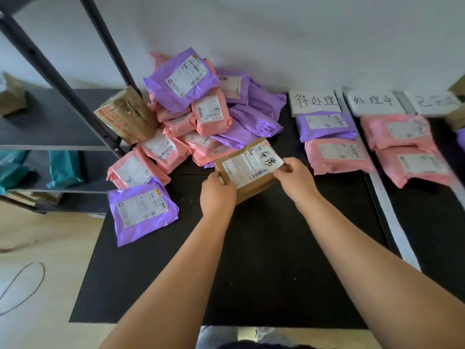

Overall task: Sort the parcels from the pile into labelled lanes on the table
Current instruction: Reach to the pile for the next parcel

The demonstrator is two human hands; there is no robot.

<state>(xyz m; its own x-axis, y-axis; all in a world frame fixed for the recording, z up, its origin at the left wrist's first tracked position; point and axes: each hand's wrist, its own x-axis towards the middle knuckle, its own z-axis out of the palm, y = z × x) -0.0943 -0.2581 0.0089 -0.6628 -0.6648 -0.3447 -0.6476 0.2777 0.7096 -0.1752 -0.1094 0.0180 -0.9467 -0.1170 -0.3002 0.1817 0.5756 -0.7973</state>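
A brown cardboard parcel (247,170) with a white shipping label lies on the black table (264,260) in front of the pile. My left hand (217,193) grips its near left corner. My right hand (293,176) pinches a white handwritten paper slip (268,159) that lies over the parcel's label. The pile (201,114) of pink and purple mailer bags sits at the back left. Three white lane signs (315,103) stand along the back right. The first lane holds a purple bag (324,125) and a pink bag (337,156); the second lane holds two pink bags (400,132).
A purple bag (142,212) lies apart at the table's left edge. A brown carton (125,115) leans against the pile. A black metal shelf rack (57,79) with teal bags stands to the left. White strips (392,222) divide the lanes. A cable lies on the floor.
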